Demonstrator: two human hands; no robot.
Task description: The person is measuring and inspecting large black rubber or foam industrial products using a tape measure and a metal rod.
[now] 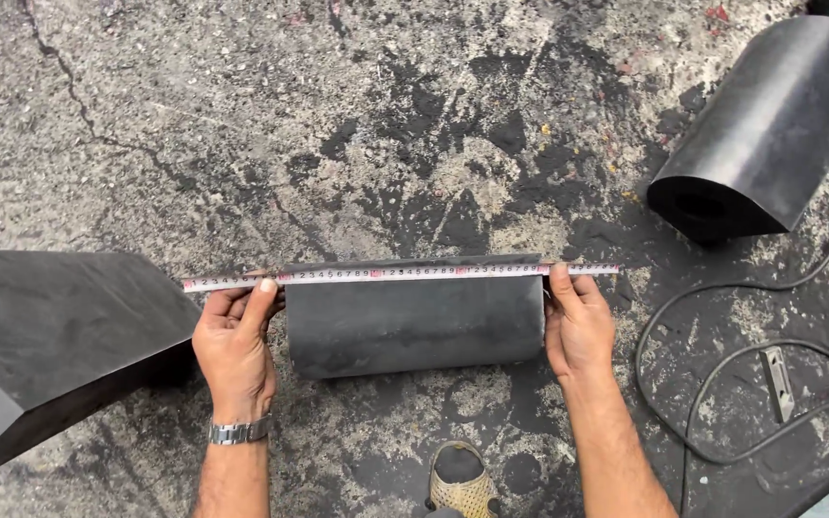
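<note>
On cracked ground, both hands (pixel 235 341) (pixel 579 326) stretch a tape measure (pixel 400 274) across a black block (pixel 414 321).

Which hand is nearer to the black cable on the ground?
The right hand. It holds the tape measure at the right end of the rubber block, beside the cable. The left hand is at the block's far end.

black rubber fender (pixel 769 125), dark slab (pixel 50 336), cable (pixel 722 364), sandal (pixel 461 484) on stained concrete (pixel 242 125).

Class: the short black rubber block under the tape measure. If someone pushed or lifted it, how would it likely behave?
The block looks thick and solid, so probably heavy for its size. Its curved near face suggests it might rock if pushed. It holds its shape on the ground, so likely stiff, not floppy.
</note>
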